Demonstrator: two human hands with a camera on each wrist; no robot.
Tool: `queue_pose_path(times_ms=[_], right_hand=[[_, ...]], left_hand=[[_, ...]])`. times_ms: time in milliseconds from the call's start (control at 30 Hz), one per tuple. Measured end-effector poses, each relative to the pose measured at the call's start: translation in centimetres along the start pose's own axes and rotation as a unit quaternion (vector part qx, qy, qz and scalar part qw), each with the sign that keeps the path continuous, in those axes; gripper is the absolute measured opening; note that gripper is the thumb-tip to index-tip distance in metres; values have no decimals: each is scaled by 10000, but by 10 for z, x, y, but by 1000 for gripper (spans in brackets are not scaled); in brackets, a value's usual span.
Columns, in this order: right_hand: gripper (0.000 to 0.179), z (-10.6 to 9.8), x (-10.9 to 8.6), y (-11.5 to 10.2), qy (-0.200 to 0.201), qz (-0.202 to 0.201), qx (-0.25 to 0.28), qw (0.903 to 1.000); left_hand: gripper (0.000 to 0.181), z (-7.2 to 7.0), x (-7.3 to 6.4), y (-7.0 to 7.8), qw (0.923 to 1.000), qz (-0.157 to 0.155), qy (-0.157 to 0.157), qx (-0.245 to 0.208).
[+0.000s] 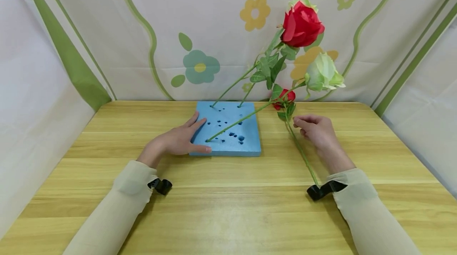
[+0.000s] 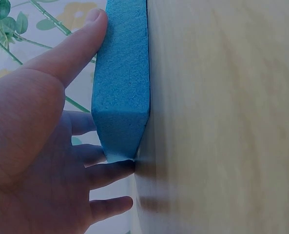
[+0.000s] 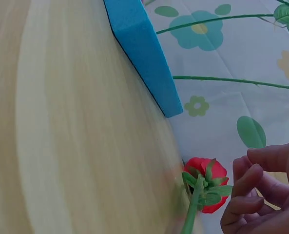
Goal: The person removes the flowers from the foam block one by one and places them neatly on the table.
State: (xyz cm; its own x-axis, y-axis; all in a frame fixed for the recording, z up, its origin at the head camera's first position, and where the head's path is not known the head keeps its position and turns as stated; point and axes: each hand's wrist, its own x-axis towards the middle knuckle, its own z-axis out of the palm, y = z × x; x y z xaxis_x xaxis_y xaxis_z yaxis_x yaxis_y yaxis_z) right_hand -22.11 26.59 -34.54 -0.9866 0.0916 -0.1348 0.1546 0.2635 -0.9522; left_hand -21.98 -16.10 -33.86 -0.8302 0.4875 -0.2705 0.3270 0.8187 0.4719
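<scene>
A blue foam block (image 1: pixel 228 148) dotted with holes lies on the table. My left hand (image 1: pixel 180 138) rests on its left side, fingers spread and thumb at the front edge; in the left wrist view the thumb touches the block (image 2: pixel 122 63). Two stems rise from the back holes towards a large red rose (image 1: pixel 302 25), with pale petals showing behind it. A pale green rose (image 1: pixel 323 73) leans right, its stem in the front-left hole. Another red rose (image 1: pixel 284 99) lies right of the block. Beside its stem my right hand (image 1: pixel 317 132) hovers with loosely bent fingers, holding nothing.
The wooden table (image 1: pixel 242 211) ends at the back against a patterned curtain (image 1: pixel 143 48). Pale cloth also hangs at both sides. The tall roses lean out over the back right of the table. Each wrist bears a small black camera.
</scene>
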Motion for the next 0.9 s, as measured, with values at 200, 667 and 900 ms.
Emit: queue_pose_path(times_ms=[200,667,900], right_hand=[[25,4,-4,-7,-89,-144,-104,9998],[26,19,-19,-24,-133,-735,-262,9969],[35,32,-31,-37,-346,-1139,-272,9925]], left_hand=[[111,0,0,0,10000,6,-2,-6],[111,0,-1,1,10000,9,-8,5],[111,0,-1,1,10000,3,-10,-5]])
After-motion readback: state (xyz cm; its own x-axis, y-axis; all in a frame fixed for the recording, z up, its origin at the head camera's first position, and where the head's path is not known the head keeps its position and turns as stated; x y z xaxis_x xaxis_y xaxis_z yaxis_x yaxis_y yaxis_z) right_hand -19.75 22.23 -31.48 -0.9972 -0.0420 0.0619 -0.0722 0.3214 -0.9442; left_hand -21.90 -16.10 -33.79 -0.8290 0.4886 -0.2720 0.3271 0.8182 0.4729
